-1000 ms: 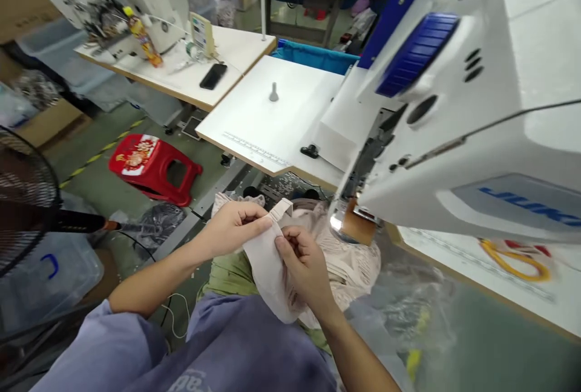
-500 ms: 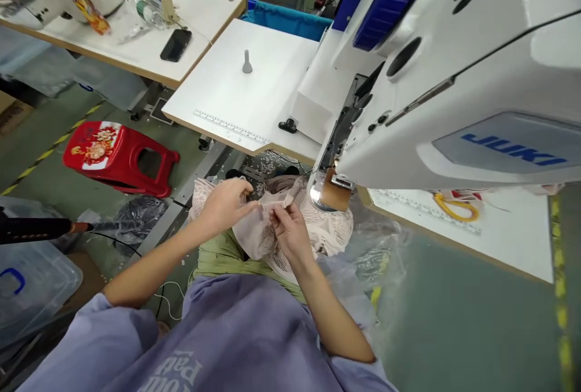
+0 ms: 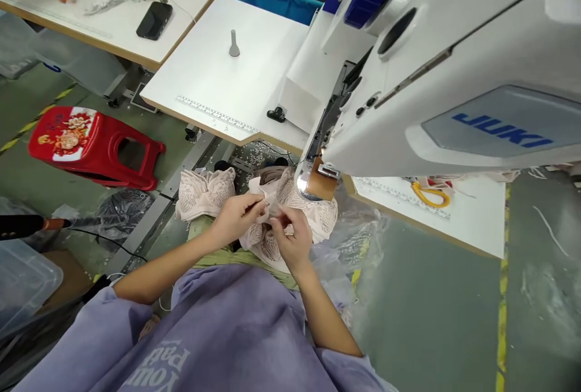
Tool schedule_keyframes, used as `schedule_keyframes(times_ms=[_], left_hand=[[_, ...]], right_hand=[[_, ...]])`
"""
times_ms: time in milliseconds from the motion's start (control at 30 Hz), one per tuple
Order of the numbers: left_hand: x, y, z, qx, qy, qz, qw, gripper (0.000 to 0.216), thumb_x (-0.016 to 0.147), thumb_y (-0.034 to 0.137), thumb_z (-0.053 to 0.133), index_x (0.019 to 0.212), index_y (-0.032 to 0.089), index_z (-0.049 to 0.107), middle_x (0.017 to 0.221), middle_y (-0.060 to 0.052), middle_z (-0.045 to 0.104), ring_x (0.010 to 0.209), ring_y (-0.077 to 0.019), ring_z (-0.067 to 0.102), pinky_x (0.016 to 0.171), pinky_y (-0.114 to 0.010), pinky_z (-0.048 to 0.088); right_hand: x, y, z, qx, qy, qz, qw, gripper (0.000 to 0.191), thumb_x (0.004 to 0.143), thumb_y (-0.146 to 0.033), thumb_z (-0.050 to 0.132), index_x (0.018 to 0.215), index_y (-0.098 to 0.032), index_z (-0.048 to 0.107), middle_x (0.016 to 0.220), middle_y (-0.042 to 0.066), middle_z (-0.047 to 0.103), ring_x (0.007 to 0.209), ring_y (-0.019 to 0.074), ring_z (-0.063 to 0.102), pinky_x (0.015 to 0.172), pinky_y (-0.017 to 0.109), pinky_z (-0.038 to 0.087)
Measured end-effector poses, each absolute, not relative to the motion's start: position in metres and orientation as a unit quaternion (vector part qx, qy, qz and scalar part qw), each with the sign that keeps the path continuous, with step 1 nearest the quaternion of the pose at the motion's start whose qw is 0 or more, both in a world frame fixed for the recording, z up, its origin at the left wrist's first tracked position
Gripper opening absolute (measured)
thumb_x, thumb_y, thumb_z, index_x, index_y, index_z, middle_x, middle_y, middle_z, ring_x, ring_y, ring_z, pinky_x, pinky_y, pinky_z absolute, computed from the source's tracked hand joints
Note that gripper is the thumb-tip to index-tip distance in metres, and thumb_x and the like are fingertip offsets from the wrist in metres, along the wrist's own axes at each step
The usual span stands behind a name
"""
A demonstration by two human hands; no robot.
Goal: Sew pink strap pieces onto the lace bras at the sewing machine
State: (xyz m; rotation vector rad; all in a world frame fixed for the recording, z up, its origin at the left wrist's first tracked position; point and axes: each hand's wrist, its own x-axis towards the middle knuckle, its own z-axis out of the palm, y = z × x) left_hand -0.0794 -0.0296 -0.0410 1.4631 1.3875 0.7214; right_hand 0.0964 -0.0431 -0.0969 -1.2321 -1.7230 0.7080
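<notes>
Both my hands meet over my lap on a pale pink lace garment. My left hand pinches a narrow strap end of it between thumb and fingers. My right hand is closed on the same piece from the right, fingertips touching the left ones. More of the pink lace pieces lie heaped on my knees to the left. The white sewing machine hangs just above and right of my hands, its needle end a short way from my fingers.
The white machine table carries a grey thread pin and a printed ruler. Yellow scissors lie on the table at right. A red plastic stool stands on the green floor at left. A black phone rests on the neighbouring table.
The view has tilted down and shifted. My hands have lowered toward my lap and closed tighter together on the strap end; the flat strip held up earlier is now bunched between my fingers.
</notes>
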Motion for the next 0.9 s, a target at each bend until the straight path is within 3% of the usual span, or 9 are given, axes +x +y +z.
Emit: schedule_keyframes(times_ms=[133, 267, 367, 467, 600, 700, 767, 900], left_hand=[[-0.078, -0.031, -0.031, 0.585, 0.549, 0.295, 0.520, 0.032, 0.099, 0.040, 0.047, 0.091, 0.017, 0.067, 0.082, -0.001, 0.067, 0.077, -0.0157, 0.059, 0.068, -0.024, 0.042], [-0.070, -0.030, -0.032, 0.569, 0.557, 0.293, 0.529, 0.033, 0.098, 0.040, 0.046, 0.083, 0.017, 0.064, 0.077, -0.001, 0.064, 0.074, -0.0155, 0.058, 0.067, -0.024, 0.043], [-0.061, -0.025, -0.037, 0.574, 0.575, 0.283, 0.510, 0.036, 0.097, 0.043, 0.045, 0.078, 0.017, 0.061, 0.074, 0.000, 0.062, 0.072, -0.0154, 0.057, 0.067, -0.025, 0.042], [-0.056, -0.017, -0.044, 0.592, 0.599, 0.268, 0.469, 0.039, 0.094, 0.050, 0.049, 0.076, 0.018, 0.059, 0.071, 0.000, 0.061, 0.069, -0.0154, 0.054, 0.065, -0.025, 0.040], [-0.061, -0.004, -0.052, 0.632, 0.596, 0.214, 0.447, 0.044, 0.096, 0.051, 0.045, 0.068, 0.019, 0.056, 0.065, 0.001, 0.060, 0.063, -0.0152, 0.054, 0.062, -0.025, 0.038], [-0.065, -0.002, -0.051, 0.656, 0.589, 0.182, 0.435, 0.045, 0.096, 0.052, 0.043, 0.068, 0.020, 0.056, 0.065, -0.001, 0.062, 0.063, -0.0167, 0.056, 0.061, -0.026, 0.037], [-0.064, -0.003, -0.046, 0.664, 0.576, 0.165, 0.448, 0.046, 0.097, 0.054, 0.042, 0.070, 0.020, 0.057, 0.067, -0.002, 0.064, 0.064, -0.0178, 0.058, 0.061, -0.026, 0.038], [-0.060, -0.005, -0.034, 0.654, 0.563, 0.155, 0.480, 0.047, 0.096, 0.056, 0.041, 0.073, 0.020, 0.061, 0.072, -0.003, 0.066, 0.066, -0.0191, 0.060, 0.060, -0.026, 0.039]], right_hand=[[0.098, -0.029, -0.080, -0.507, -0.707, 0.286, 0.401, 0.030, 0.097, -0.036, 0.058, 0.124, -0.026, 0.066, 0.108, 0.007, 0.068, 0.080, 0.0164, 0.064, 0.071, 0.032, 0.057], [0.095, -0.026, -0.082, -0.518, -0.678, 0.289, 0.434, 0.020, 0.094, -0.034, 0.063, 0.111, -0.027, 0.072, 0.102, 0.006, 0.070, 0.076, 0.0167, 0.064, 0.069, 0.033, 0.057], [0.091, -0.035, -0.090, -0.513, -0.669, 0.294, 0.451, 0.014, 0.094, -0.029, 0.061, 0.100, -0.031, 0.074, 0.096, 0.004, 0.073, 0.088, 0.0204, 0.067, 0.080, 0.038, 0.057], [0.102, -0.035, -0.102, -0.476, -0.714, 0.306, 0.413, 0.018, 0.095, -0.027, 0.057, 0.099, -0.032, 0.074, 0.103, 0.004, 0.075, 0.099, 0.0208, 0.068, 0.090, 0.039, 0.055], [0.192, 0.010, -0.108, -0.551, -0.733, 0.227, 0.329, 0.021, 0.092, -0.031, 0.054, 0.101, -0.031, 0.072, 0.103, 0.002, 0.074, 0.098, 0.0192, 0.067, 0.090, 0.035, 0.054], [0.300, 0.065, -0.091, -0.682, -0.643, 0.116, 0.329, 0.041, 0.092, -0.016, 0.034, 0.124, -0.014, 0.061, 0.127, 0.019, 0.062, 0.120, 0.0277, 0.055, 0.106, 0.051, 0.041], [0.359, 0.097, -0.079, -0.754, -0.613, 0.069, 0.223, 0.045, 0.084, -0.011, 0.039, 0.126, -0.010, 0.056, 0.129, 0.023, 0.058, 0.123, 0.0299, 0.051, 0.107, 0.050, 0.039], [0.405, 0.116, -0.069, -0.752, -0.632, 0.074, 0.175, 0.050, 0.077, -0.014, 0.056, 0.126, -0.013, 0.051, 0.129, 0.020, 0.055, 0.115, 0.0290, 0.053, 0.093, 0.041, 0.048]])
